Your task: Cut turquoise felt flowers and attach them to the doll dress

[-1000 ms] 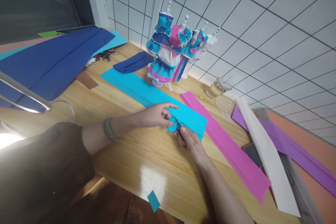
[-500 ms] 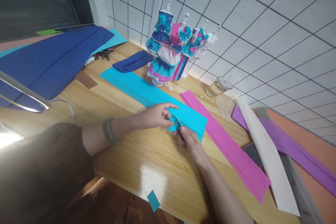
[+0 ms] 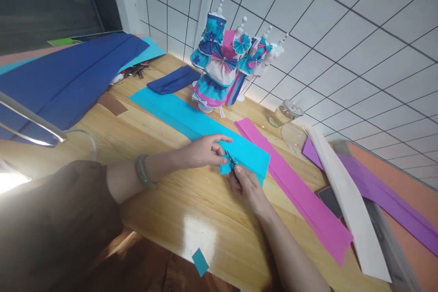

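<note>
Between the thumb and fingers of my left hand [image 3: 209, 149] is a small folded piece of turquoise paper [image 3: 225, 169]. My right hand [image 3: 247, 183] grips a pair of small dark scissors [image 3: 232, 160], whose blades are at the turquoise piece close to my left fingertips. Both hands are above the near side of a long turquoise paper strip [image 3: 191, 121]. A long pink strip [image 3: 294, 187] lies to the right of my right hand. Most of the scissors' handles are hidden by my right fingers.
Several doll dress forms [image 3: 222, 59] in paper dresses stand at the wall. Right of them is a glass jar [image 3: 285, 113]. White [image 3: 349, 200] and purple strips [image 3: 379, 187] lie at right, dark blue paper [image 3: 68, 77] at left. A teal square [image 3: 200, 262] sits at the table's front edge.
The small turquoise piece has tilted slightly and sits a little lower in my left fingers. Both hands and the scissors are in nearly the same place.
</note>
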`<state>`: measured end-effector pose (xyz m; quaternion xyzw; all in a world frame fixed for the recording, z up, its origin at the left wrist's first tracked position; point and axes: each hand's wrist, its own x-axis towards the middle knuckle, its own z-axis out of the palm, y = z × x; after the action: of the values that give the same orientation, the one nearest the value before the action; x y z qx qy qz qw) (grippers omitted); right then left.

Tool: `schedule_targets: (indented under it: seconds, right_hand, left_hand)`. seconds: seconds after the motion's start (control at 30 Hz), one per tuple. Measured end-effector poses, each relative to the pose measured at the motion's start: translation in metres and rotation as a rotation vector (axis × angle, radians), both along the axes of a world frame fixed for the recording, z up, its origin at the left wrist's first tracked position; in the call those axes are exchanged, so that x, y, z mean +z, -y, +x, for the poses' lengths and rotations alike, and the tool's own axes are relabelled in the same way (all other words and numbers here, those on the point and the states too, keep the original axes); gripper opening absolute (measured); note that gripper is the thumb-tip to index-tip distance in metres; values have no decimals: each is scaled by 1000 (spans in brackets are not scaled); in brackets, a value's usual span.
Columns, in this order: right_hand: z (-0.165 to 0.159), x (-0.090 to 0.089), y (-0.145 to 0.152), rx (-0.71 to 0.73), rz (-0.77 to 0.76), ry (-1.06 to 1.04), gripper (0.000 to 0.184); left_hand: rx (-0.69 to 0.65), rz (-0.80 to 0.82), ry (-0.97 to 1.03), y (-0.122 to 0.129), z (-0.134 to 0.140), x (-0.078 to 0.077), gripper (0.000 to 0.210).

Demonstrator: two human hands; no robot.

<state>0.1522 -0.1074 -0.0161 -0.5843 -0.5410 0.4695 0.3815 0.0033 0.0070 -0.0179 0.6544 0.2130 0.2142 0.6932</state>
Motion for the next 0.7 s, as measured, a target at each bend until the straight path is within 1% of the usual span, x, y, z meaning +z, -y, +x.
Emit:
schedule_targets:
  seconds: [0.17,0.47,0.7]
  right_hand:
    - [1,-3,0,13,12,-32,43]
    - [0,-5,-1,-21,16,-39,45]
    - [0,-7,0,-33,17,-87,44]
  left_hand:
    - [31,19,-3,1,2,-2,63]
    - [26,-5,18,1,1,-2,61]
    - [21,-26,46,2,1,-2,61]
